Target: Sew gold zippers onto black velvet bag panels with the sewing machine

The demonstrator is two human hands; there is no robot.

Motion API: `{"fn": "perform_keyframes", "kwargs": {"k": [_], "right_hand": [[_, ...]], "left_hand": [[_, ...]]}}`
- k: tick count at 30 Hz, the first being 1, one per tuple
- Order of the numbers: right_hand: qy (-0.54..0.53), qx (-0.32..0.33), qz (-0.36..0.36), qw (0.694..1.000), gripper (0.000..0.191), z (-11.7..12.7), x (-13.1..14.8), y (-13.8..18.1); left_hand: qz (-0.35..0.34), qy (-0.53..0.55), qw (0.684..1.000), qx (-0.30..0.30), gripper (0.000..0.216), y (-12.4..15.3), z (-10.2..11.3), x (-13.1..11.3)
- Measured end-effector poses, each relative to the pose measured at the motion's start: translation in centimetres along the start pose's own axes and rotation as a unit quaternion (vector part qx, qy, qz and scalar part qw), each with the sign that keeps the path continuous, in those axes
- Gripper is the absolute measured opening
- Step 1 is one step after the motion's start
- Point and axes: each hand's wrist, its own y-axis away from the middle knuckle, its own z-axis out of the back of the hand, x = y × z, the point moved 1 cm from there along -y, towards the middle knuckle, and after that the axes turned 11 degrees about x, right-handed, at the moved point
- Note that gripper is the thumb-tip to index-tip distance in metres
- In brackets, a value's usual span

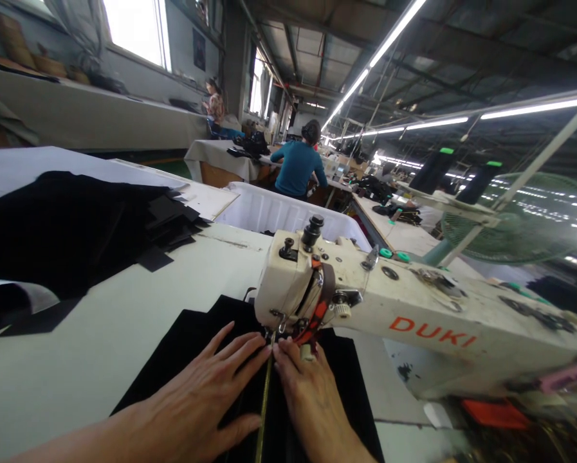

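Black fabric (186, 354) lies under the head of a white sewing machine (288, 276). A narrow gold zipper (265, 399) runs up the fabric toward the needle area. My left hand (211, 379) rests flat on the fabric left of the zipper, fingers spread and fingertips close to the presser foot. Just right of the zipper, my right hand (312, 392) presses on the fabric with its fingers bent near the foot. Whether those fingers pinch the fabric or zipper edge is hidden. An orange and dark strap (320, 308) hangs on the machine head above my right hand.
A pile of black fabric pieces (76, 225) lies on the table to the left. Behind the machine stands a white plastic bin (298, 215). A person in a teal top (298, 168) sits beyond it. Thread cones (433, 170) and a green fan (520, 218) stand at right.
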Motion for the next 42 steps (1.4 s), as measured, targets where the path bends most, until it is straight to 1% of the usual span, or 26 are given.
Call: {"fn": "perform_keyframes", "kwargs": {"k": [2,4,7,8,10,12,16,18,20,22,24,25,27,28,29,31,34,35,36,38,40,42], "right_hand": [[0.000,-0.033,0.011,0.999,0.037,-0.4,0.0,-0.3],[0.016,-0.071,0.019,0.997,0.028,-1.3,-0.2,-0.6],[0.066,-0.105,0.013,0.992,0.022,-2.8,-0.7,-1.0],[0.078,-0.110,0.014,0.991,0.022,-3.1,-0.8,-1.1],[0.084,-0.106,0.018,0.991,0.022,-3.3,-1.0,-1.2],[0.076,-0.093,0.016,0.993,0.021,-3.0,-1.0,-1.2],[0.035,-0.053,0.008,0.998,0.020,-1.6,-1.0,-1.5],[0.008,-0.043,0.010,0.999,0.022,-0.6,-1.0,-1.6],[-0.006,-0.037,0.016,0.999,0.026,0.6,-0.6,-1.6],[-0.014,-0.026,0.010,1.000,0.030,1.8,0.3,-0.9],[-0.033,-0.016,-0.015,0.999,0.033,2.9,1.8,0.7],[-0.050,-0.014,-0.034,0.998,0.035,3.3,2.8,1.8],[-0.095,-0.006,-0.064,0.993,0.038,4.1,4.7,4.3],[-0.120,0.004,-0.071,0.990,0.041,4.5,5.5,5.5],[-0.144,0.020,-0.073,0.987,0.045,4.8,6.1,6.5],[-0.186,0.063,-0.068,0.978,0.059,5.4,7.0,8.0],[-0.216,0.113,-0.066,0.968,0.088,5.9,7.6,8.8],[-0.218,0.120,-0.066,0.966,0.094,6.1,7.8,8.8],[-0.218,0.124,-0.064,0.966,0.094,6.3,7.8,8.6],[-0.216,0.121,-0.054,0.967,0.083,6.7,8.0,8.3],[-0.218,0.115,-0.045,0.968,0.063,7.1,8.1,8.1],[-0.220,0.111,-0.041,0.968,0.049,7.5,8.2,7.9]], "left_hand": [[-0.018,-0.019,0.999,-0.033,0.076,0.0,-1.1,0.5],[-0.030,-0.028,0.995,-0.088,0.077,-0.2,-2.6,0.9],[-0.028,-0.006,0.985,-0.171,0.079,-1.1,-4.5,1.1],[-0.024,0.001,0.982,-0.187,0.078,-1.3,-4.9,1.1],[-0.016,0.003,0.981,-0.194,0.078,-1.5,-5.0,1.0],[-0.004,-0.006,0.984,-0.179,0.078,-1.2,-4.6,1.1],[-0.026,-0.034,0.992,-0.121,0.074,-0.5,-3.8,2.1],[-0.022,-0.037,0.993,-0.111,0.071,-0.5,-3.4,2.4],[-0.013,-0.038,0.993,-0.112,0.067,-0.3,-2.8,2.0],[-0.008,-0.042,0.993,-0.112,0.062,0.5,-1.9,0.5],[-0.012,-0.040,0.994,-0.097,0.063,2.2,-1.2,-1.9],[-0.015,-0.030,0.996,-0.083,0.069,3.4,-0.9,-3.3],[-0.024,0.007,0.998,-0.052,0.088,5.7,-0.5,-5.9],[-0.022,0.030,0.998,-0.041,0.094,6.7,-0.5,-6.9],[-0.015,0.053,0.998,-0.036,0.093,7.5,-0.5,-7.6],[-0.003,0.097,0.995,-0.025,0.081,8.5,-0.7,-8.0],[0.025,0.184,0.983,0.009,0.067,9.0,-1.2,-6.7],[0.043,0.215,0.975,0.022,0.061,9.1,-1.2,-6.1],[0.063,0.243,0.967,0.030,0.055,9.2,-1.1,-5.5],[0.086,0.278,0.956,0.039,0.049,9.4,-0.8,-4.7],[0.079,0.282,0.955,0.043,0.048,9.6,-0.2,-4.3],[0.057,0.260,0.962,0.056,0.052,9.7,0.3,-4.3]]}}
